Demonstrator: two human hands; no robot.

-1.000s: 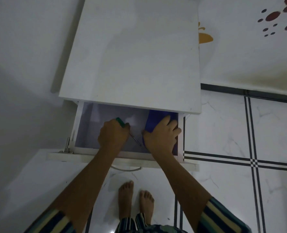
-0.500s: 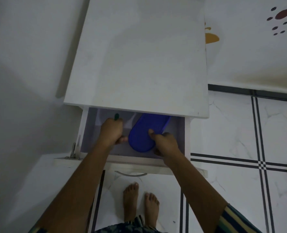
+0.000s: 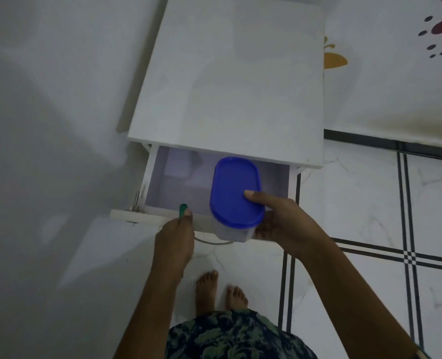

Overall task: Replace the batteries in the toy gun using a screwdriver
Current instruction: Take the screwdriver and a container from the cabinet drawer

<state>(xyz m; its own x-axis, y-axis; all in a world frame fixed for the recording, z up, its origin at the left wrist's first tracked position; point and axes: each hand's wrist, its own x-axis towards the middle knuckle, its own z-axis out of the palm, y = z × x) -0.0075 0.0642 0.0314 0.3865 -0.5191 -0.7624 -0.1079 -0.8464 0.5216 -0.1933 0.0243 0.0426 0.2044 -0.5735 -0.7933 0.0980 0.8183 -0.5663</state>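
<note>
1. My right hand (image 3: 284, 221) holds the box (image 3: 230, 233) in the middle of the frame, just above the front edge of the open drawer (image 3: 126, 215). My thumb presses on the blue lid (image 3: 234, 187) and my fingers curl round the clear side. That is a one-handed pinch on smooth plastic. If my thumb slides, the box tips and falls onto the drawer front or the floor (image 3: 357, 203).
2. My bare feet (image 3: 207, 288) stand right below it, at lower centre. A dropped box or tool would likely land on my toes.
3. My left hand (image 3: 174, 238), to the lower left of the box, is closed in a fist round the screwdriver (image 3: 182, 209). Only the green handle end pokes out above the fist. The blade is hidden, so I cannot tell where it points. This hand is not free to steady the box. If I shove the drawer shut with it, the tip could scrape the wood or jab me.
4. I cannot tell whether the lid is snapped on. If it is loose and the box tilts, whatever is inside spills and rolls across the tiles.
5. The toy gun is nowhere in view, and I see no batteries. I am only guessing that they are in the box, and a wrong guess costs me another search.
6. The light is dim, and small screws will be easy to lose here.
</note>
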